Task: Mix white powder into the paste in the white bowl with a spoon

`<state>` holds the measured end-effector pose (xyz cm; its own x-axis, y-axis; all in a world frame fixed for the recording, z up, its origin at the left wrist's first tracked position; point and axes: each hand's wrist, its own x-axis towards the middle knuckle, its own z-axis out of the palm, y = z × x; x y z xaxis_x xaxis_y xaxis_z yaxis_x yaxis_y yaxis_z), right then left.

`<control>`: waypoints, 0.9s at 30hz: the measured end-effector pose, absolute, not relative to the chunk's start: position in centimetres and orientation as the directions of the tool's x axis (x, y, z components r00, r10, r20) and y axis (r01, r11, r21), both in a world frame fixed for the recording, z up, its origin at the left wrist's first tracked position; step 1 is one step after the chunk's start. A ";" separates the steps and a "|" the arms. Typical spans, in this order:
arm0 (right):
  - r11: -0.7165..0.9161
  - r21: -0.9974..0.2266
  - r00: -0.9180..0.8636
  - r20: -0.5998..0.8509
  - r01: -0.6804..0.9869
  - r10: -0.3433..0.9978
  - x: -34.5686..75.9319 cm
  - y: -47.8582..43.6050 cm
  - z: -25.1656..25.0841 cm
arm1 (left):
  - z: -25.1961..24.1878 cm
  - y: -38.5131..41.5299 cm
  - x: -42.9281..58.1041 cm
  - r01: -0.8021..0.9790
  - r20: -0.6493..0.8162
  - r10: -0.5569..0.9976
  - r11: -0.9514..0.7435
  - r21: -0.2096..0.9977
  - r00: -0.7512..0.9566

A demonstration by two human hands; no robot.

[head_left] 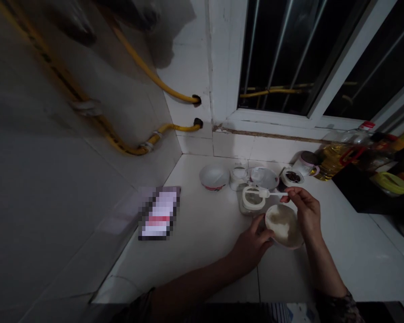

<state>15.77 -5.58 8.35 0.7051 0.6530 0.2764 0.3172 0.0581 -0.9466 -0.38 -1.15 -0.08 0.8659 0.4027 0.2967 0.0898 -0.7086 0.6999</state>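
My left hand (252, 242) grips the near-left rim of a small bowl (292, 246), tilted a little on the white counter. White, powdery-looking matter (280, 228) covers part of the inside of the bowl. Between the fingertips of my right hand (305, 208) is the handle of a small white spoon (278, 194). The spoon points left, level, over an uncovered squarish glass jar (245, 207) with a white rim, just behind the bowl. I cannot make out what the spoon carries or what fills the jar.
Behind stand a bowl (214, 185), a clear jar (237, 183), another bowl (273, 180) and a container of dark pieces (292, 176). A mug (303, 165), oil bottle (328, 159) and black box (352, 190) are at right. A phone (161, 211) lies left, by the wall.
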 end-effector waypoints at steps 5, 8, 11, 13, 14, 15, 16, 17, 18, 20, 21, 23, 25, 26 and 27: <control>0.115 -0.479 0.203 0.561 0.870 0.802 14.7 -5.1 7.5 | -0.2 -1.2 -0.2 0.096 0.300 0.411 -0.710 0.698 0.861; 0.169 -0.374 0.093 0.589 0.912 0.803 14.9 -5.4 7.6 | -0.3 -1.2 -0.2 0.102 0.300 0.415 -0.713 0.693 0.859; 0.086 -0.518 0.303 0.619 0.851 0.725 15.7 -6.3 8.1 | -0.2 -1.2 -0.2 0.099 0.297 0.410 -0.712 0.696 0.863; 0.035 -0.627 0.438 0.583 0.779 0.684 16.6 -7.2 8.3 | -0.2 -1.2 -0.2 0.098 0.292 0.407 -0.709 0.699 0.865; 0.019 -0.663 0.479 0.560 0.749 0.676 17.0 -7.6 8.3 | -0.2 -1.1 -0.3 0.096 0.292 0.406 -0.708 0.700 0.866; 0.002 -0.674 0.495 0.543 0.738 0.678 17.5 -8.1 8.4 | -0.2 -1.1 -0.3 0.094 0.293 0.405 -0.708 0.700 0.866; -0.015 -0.667 0.494 0.536 0.745 0.685 17.9 -8.5 8.4 | -0.3 -1.1 -0.3 0.090 0.298 0.404 -0.709 0.700 0.865; -0.033 -0.642 0.478 0.535 0.766 0.696 18.3 -8.9 8.4 | -0.3 -1.1 -0.4 0.085 0.303 0.404 -0.708 0.701 0.863; -0.047 -0.600 0.449 0.541 0.799 0.711 18.7 -9.2 8.4 | -0.3 -1.1 -0.4 0.082 0.305 0.403 -0.707 0.702 0.863; -0.057 -0.491 0.366 0.562 0.869 0.742 19.1 -9.7 8.4 | -0.3 -1.1 -0.4 0.085 0.296 0.402 -0.703 0.706 0.867; -0.058 -0.437 0.325 0.568 0.898 0.756 19.3 -9.8 8.3 | -0.2 -1.1 -0.3 0.091 0.284 0.401 -0.699 0.709 0.871; -0.056 -0.352 0.258 0.558 0.934 0.789 19.3 -9.7 8.1 | -0.1 -1.1 -0.3 0.108 0.261 0.405 -0.693 0.713 0.876; -0.058 -0.339 0.232 0.498 0.939 0.836 19.0 -9.4 7.7 | 0.0 -1.1 -0.3 0.114 0.258 0.411 -0.691 0.714 0.874; -0.064 -0.365 0.238 0.455 0.929 0.858 18.8 -9.2 7.5 | 0.0 -1.1 -0.3 0.111 0.262 0.410 -0.691 0.714 0.873; -0.076 -0.407 0.256 0.410 0.910 0.876 18.5 -9.0 7.3 | 0.0 -1.1 -0.3 0.108 0.266 0.410 -0.692 0.714 0.872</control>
<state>18.54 -8.97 7.29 0.2562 0.8756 0.4095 0.9102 -0.0759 -0.4072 -0.32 -1.07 0.03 0.8725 0.4098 0.2661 0.1075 -0.6922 0.7136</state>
